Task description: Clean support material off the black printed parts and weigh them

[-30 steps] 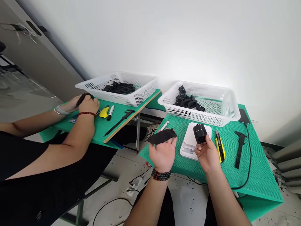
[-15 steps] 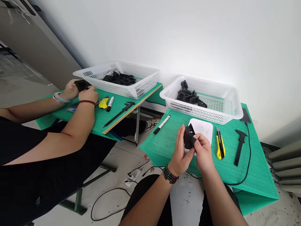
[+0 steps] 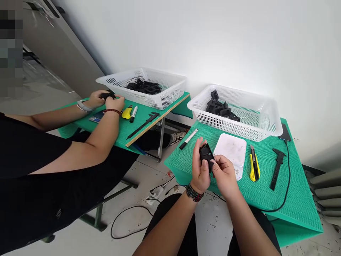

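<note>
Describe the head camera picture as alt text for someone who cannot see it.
A person's left hand and right hand hold a black part at a green table, beside a white scale. A yellow knife, a black caliper and a white basket of black parts lie nearby; at left, another person works at a second table.

We sit at a table covered in green mesh matting (image 3: 266, 192). Taking the white digital scale (image 3: 231, 151) as its centre, a white plastic lattice basket (image 3: 266, 117) sits at twelve o'clock, a yellow-and-black utility knife (image 3: 254, 168) and a black plastic caliper (image 3: 277, 163) lie at three, and a black-and-white marker pen (image 3: 188, 138) lies at ten. A black phone (image 3: 285, 132) lies at two, and its black cable (image 3: 286, 185) trails toward five. At our ten o'clock, a second green-matted table (image 3: 117, 129) carries another white basket (image 3: 170, 90).
</note>
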The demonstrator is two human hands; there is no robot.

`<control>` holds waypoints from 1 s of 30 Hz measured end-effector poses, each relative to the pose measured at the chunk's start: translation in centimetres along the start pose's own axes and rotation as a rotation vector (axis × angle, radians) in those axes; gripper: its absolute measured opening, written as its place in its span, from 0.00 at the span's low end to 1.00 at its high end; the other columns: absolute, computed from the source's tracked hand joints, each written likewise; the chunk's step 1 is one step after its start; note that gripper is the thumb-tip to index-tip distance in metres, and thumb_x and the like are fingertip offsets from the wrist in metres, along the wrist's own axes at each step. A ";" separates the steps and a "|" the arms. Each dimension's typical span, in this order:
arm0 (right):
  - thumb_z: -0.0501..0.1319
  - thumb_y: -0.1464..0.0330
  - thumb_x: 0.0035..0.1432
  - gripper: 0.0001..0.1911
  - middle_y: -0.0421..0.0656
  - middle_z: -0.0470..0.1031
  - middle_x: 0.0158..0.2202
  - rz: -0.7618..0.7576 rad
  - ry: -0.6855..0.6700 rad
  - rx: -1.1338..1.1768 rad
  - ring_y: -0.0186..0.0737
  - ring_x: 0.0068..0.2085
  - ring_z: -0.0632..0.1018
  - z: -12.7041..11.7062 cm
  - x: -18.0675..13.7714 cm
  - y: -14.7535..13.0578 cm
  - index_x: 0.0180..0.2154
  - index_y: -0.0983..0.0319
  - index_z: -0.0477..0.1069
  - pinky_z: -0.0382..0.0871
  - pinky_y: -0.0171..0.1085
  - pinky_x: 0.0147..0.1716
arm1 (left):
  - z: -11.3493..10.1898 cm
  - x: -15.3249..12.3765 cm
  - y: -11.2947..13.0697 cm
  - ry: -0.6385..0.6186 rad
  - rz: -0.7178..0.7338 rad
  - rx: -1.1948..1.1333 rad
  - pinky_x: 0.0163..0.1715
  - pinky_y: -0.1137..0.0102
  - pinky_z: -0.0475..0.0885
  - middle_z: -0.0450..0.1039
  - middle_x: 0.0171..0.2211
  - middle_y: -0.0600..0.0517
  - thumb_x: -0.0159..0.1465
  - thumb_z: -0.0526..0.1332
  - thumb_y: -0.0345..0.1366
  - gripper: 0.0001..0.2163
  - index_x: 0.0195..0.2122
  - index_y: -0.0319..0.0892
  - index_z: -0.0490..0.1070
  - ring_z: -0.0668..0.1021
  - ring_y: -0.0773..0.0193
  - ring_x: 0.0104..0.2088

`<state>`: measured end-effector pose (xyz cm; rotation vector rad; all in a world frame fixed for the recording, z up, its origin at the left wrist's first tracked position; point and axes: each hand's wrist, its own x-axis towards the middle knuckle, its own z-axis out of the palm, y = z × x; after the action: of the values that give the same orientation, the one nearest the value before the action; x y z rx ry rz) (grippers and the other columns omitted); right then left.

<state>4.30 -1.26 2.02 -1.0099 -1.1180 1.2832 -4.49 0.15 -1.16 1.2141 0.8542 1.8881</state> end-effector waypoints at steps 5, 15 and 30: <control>0.66 0.53 0.55 0.19 0.37 0.64 0.24 -0.054 0.014 -0.116 0.33 0.27 0.64 -0.2 -0.3 0.5 0.26 0.60 0.65 0.60 0.33 0.26 | -0.3 0.3 0.1 -0.013 -0.010 0.045 0.64 0.54 0.66 0.69 0.63 0.41 0.66 0.60 0.56 0.25 0.55 0.45 0.78 0.70 0.43 0.64; 0.59 0.55 0.63 0.17 0.38 0.67 0.25 -0.137 -0.069 -0.319 0.36 0.28 0.66 -1.8 -0.6 -0.4 0.27 0.59 0.66 0.60 0.35 0.27 | -0.1 0.9 0.5 -0.020 -0.114 0.018 0.44 0.61 0.71 0.73 0.39 0.45 0.62 0.65 0.53 0.17 0.38 0.45 0.82 0.74 0.54 0.39; 0.60 0.48 0.60 0.24 0.36 0.61 0.20 -0.084 0.020 -0.254 0.34 0.25 0.61 -2.1 -0.3 -0.9 0.23 0.59 0.63 0.57 0.35 0.24 | 0.1 2.1 -0.4 -0.013 -0.384 -0.077 0.22 0.71 0.58 0.60 0.20 0.56 0.56 0.68 0.59 0.23 0.22 0.42 0.71 0.62 0.68 0.21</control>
<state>6.51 -1.53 2.44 -1.1471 -1.3174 1.0803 -4.91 2.14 -0.52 0.9363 0.9246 1.5852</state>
